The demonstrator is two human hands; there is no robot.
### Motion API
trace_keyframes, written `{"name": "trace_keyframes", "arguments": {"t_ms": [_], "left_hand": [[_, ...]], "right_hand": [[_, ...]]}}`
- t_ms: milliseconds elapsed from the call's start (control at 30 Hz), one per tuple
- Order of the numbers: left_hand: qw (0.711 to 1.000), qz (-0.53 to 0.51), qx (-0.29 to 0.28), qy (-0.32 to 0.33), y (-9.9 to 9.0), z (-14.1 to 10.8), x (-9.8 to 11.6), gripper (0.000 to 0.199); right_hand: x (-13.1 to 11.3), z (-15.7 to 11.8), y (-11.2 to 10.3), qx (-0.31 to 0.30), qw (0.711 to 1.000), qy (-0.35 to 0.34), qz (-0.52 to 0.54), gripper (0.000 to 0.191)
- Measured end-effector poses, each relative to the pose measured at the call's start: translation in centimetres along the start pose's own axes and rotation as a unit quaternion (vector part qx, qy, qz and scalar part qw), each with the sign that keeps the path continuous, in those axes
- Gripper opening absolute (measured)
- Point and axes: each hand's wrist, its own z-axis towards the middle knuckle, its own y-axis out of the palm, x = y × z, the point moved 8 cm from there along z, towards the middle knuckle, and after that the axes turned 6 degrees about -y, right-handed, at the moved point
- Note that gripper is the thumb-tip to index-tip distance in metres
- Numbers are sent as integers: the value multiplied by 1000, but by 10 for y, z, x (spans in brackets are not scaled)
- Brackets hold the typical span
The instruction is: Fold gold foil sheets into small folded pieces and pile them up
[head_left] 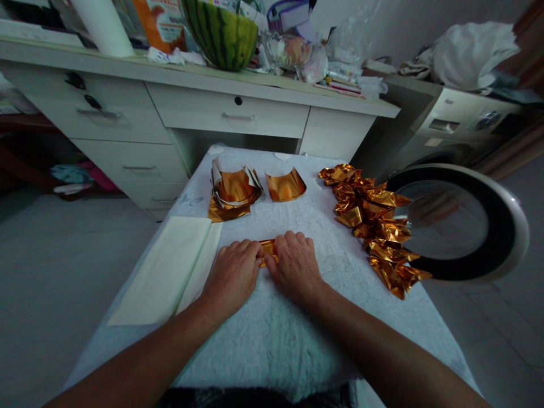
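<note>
My left hand and my right hand meet over a strip of golden foil paper on the cloth-covered table. Both sets of fingers are curled over the strip, and only its middle shows between them. Beyond the hands stands a stack of curled golden foil paper sheets with pale backs. One single curved foil sheet lies to the right of that stack. Along the table's right edge runs a row of folded, crumpled-looking golden foil pieces.
Pale paper sheets lie on the left of the table. Behind it, a white drawer desk carries a cut watermelon, a paper roll and bags. At right, a washing machine's round door hangs open beside the table.
</note>
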Motion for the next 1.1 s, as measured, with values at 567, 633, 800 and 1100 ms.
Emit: {"name": "trace_keyframes", "arguments": {"t_ms": [567,633,800,1100], "left_hand": [[999,19,-31,8,5,2,-1,16],[999,16,-32,11,4,2,-1,16],[999,13,-24,19,2,2,-1,14],[1000,11,7,6,2,5,0,10]], "right_hand": [[41,-7,1,-3,1000,31,4,14],[44,-7,-1,-5,1000,25,13,14],[40,-5,-9,21,999,-6,46,10],[8,-6,-2,-1,986,-121,113,15]]}}
